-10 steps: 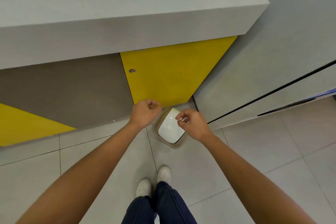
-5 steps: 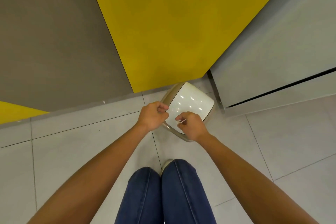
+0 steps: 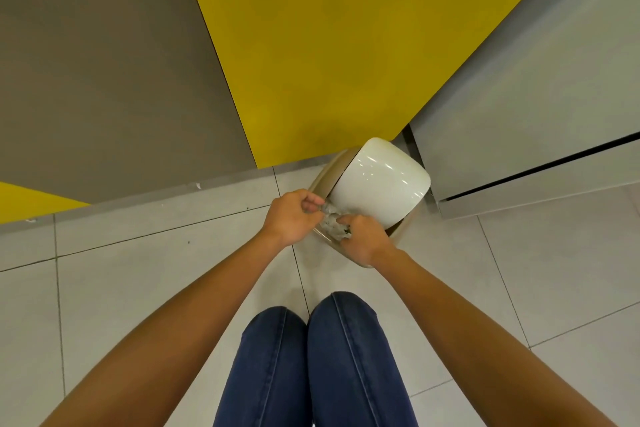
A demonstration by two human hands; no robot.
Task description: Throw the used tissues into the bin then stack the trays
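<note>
Tissues (image 3: 333, 224), a crumpled white wad, pinched right at the mouth of the beige bin (image 3: 334, 166). Left hand (image 3: 294, 217) curled, thumb and fingertips nipping the wad from the far-left side. Right hand (image 3: 363, 241) curled as well, fingertips pinching it from the near side. White domed lid (image 3: 379, 180) tipped up at the near edge, leaving only a narrow gap.

Trouble ahead, possibly: let go too early, short of the gap, and off the rim onto the tiled floor (image 3: 173, 270). Could also get batted back out if the lid swings down before the wad is properly through. Worth pushing well past the lid before releasing. Might split, too, with two hands on one loose wad and a stray piece left clinging to fingers.

Inside the bin: cannot tell, interior hidden by hands and lid, nothing showing but the tissues at the opening. Trays nowhere in view; stacking not yet begun.
</note>
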